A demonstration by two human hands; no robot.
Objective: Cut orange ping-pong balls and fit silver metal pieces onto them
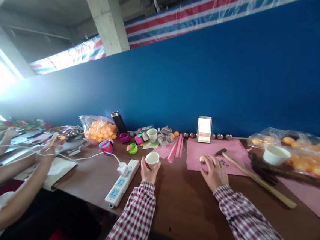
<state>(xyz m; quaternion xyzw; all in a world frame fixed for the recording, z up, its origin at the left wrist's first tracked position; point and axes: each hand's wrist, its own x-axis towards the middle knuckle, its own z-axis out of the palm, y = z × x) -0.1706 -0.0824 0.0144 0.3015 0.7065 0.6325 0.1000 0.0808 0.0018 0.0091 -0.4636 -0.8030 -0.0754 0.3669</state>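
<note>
My left hand [149,174] is wrapped round a small white cup [152,159], its mouth facing up, just above the brown table. My right hand [215,173] rests palm down at the front edge of a pink sheet [237,152], fingers spread. A shiny ball [202,159] sits at its fingertips; whether they touch it I cannot tell. Several tiny dark pieces [224,162] lie beside the hand's knuckles. A hammer [259,178] with a wooden handle lies to the right, its head on the pink sheet.
Left of the cup lies a white power strip [122,184] with a plugged-in cable. Behind stand a black flask [118,121], a bag of orange balls [99,129] and another cup [152,135]. A white bowl [276,155] is at right. A co-worker's arms [42,161] reach in from the left.
</note>
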